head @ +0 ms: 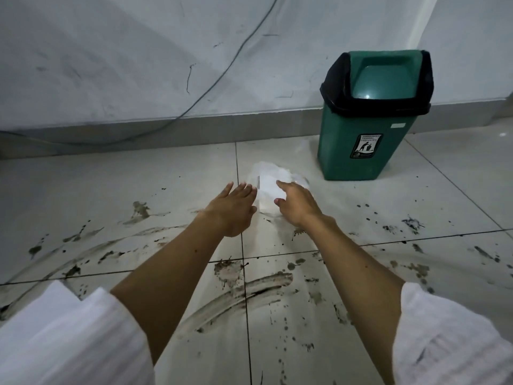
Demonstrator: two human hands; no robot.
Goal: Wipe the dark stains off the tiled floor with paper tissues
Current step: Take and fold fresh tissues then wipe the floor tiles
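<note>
A white pack of paper tissues (268, 187) lies on the pale tiled floor (138, 184) near the wall. My left hand (232, 209) reaches toward its left side with straight fingers and holds nothing. On the pack's right, my right hand (295, 202) is stretched out with the index finger over the pack's top and the thumb near its front edge; whether it touches the pack is unclear. Dark stains (244, 290) in smears and splatters cover the tiles around and below my arms.
A green swing-lid bin (366, 134) with a black liner stands against the wall at the right. A thin cable (211, 84) hangs down the scuffed white wall to the skirting at the left. White sleeves cover my upper arms.
</note>
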